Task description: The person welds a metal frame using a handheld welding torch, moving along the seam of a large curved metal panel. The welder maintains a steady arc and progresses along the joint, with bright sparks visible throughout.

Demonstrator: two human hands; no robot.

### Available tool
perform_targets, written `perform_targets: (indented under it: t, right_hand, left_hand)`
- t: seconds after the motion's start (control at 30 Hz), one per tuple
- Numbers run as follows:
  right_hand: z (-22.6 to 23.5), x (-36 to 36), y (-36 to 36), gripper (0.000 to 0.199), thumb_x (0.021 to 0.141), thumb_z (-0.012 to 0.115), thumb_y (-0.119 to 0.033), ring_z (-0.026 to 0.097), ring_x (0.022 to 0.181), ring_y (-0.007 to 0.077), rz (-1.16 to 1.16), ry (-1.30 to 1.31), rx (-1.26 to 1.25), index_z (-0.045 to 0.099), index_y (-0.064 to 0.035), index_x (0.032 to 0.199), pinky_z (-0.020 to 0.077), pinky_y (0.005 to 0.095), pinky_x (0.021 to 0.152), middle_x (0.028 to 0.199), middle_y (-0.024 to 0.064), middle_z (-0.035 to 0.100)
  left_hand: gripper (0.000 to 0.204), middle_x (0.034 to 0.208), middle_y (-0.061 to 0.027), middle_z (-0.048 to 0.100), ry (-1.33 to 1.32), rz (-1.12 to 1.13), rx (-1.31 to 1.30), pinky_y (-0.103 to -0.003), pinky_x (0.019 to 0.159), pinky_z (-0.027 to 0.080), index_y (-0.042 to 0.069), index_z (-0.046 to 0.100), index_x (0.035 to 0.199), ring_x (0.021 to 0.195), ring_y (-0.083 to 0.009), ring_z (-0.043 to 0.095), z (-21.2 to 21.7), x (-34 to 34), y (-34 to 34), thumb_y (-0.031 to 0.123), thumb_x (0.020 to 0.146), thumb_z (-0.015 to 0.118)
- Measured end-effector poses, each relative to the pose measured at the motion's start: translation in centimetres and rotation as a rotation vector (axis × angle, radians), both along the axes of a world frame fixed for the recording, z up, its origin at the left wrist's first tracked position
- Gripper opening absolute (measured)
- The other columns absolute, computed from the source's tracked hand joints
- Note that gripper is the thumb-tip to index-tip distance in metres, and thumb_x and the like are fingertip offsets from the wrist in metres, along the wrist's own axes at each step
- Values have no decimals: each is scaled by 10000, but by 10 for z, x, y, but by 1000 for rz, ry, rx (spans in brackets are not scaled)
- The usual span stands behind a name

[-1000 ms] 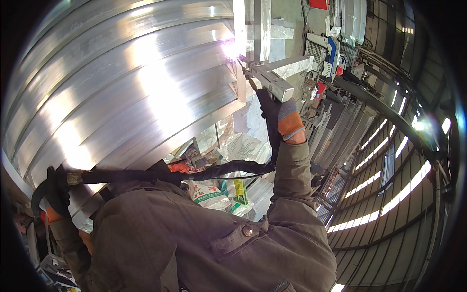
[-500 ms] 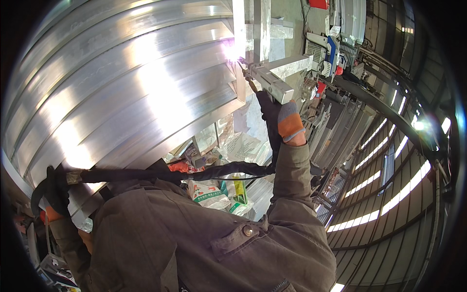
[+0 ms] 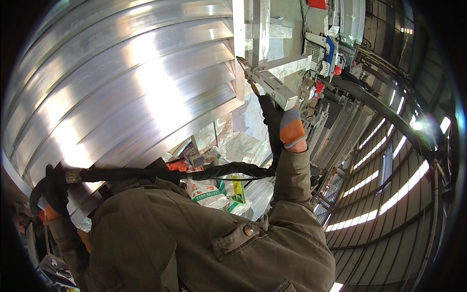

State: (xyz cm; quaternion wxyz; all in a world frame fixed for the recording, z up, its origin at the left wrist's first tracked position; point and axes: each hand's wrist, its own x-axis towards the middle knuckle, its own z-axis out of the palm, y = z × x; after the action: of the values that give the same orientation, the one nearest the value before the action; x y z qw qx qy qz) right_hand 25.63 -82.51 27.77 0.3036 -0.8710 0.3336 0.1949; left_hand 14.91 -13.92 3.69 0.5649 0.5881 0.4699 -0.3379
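Observation:
In a dark glove with an orange and grey cuff, my right hand (image 3: pixel 279 117) is closed round the grip of a silver, box-bodied welding torch (image 3: pixel 273 86). The torch's thin nozzle points at the right edge frame of a large slatted aluminium panel (image 3: pixel 116 73), next to a slat end; no arc shows, and I cannot tell whether the tip touches. At the far left, my gloved left hand (image 3: pixel 56 192) is closed on a black sleeved cable (image 3: pixel 219 171) that runs across my front to near the torch. Its fingers are partly hidden in shadow.
Plastic bags and scraps (image 3: pixel 209 192) lie below the panel, close to my body. Metal bars (image 3: pixel 287 65) stick out just right of the torch. Beyond stand a white and blue machine (image 3: pixel 327 53) and stacked metal profiles (image 3: pixel 335 131).
The bright violet-white arc at the nozzle has gone out. My right hand and the torch have shifted slightly down and to the right. My left hand has hardly moved.

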Motion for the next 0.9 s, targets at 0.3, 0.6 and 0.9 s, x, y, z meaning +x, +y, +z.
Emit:
perform_targets:
  t: [0.3, 0.6, 0.9]
  right_hand:
    - [-7, -12, -14, 349, 1083, 812, -257, 842, 983, 269, 131, 106, -117, 803, -5, 1324, 640, 422, 801, 1118, 154, 867]
    - [-8, -9, 3, 345, 1099, 771, -274, 855, 1055, 322, 210, 124, -165, 805, -27, 1336, 644, 426, 842, 1163, 176, 867]
    - [-37, -18, -28, 392, 1077, 800, -356, 850, 1024, 397, 298, 100, -160, 814, -68, 1343, 642, 484, 806, 1113, 198, 865]
  left_hand:
    - [575, 857, 40, 605, 7, -9, -8, -273, 660, 375, 74, 806, 1260, 710, -77, 504, 0, 1, -1, 608, 1169, 615]
    - [578, 880, 33, 616, 16, -11, -12, -278, 684, 387, 69, 803, 1267, 735, -83, 518, 4, -3, -3, 605, 1172, 611]
    - [581, 903, 27, 626, 10, -24, -9, -283, 708, 400, 64, 801, 1275, 761, -88, 532, 5, 0, -4, 602, 1175, 607]
